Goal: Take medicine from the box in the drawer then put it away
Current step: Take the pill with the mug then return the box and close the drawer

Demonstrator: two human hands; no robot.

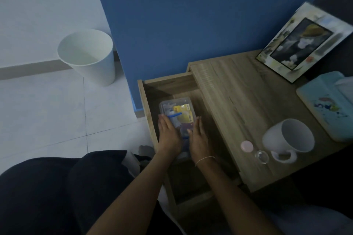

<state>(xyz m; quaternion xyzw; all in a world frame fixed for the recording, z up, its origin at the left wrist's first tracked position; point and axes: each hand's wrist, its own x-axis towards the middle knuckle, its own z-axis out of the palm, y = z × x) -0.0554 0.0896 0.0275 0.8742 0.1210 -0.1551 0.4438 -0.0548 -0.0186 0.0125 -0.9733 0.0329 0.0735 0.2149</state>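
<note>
A clear plastic medicine box (177,108) with blue clips and yellow packets inside lies in the open wooden drawer (147,105) of a bedside table. My left hand (169,135) presses flat against the box's left side. My right hand (199,138), with a thin bracelet at the wrist, presses against its right side. Both hands grip the box between them, and they hide its near end. The lid looks closed.
On the tabletop (229,89) stand a white mug (288,139), a small pink cap (247,146), a small clear round item (262,156), a light blue tissue box (328,105) and a picture frame (303,42). A white bin (89,57) stands on the tiled floor at left.
</note>
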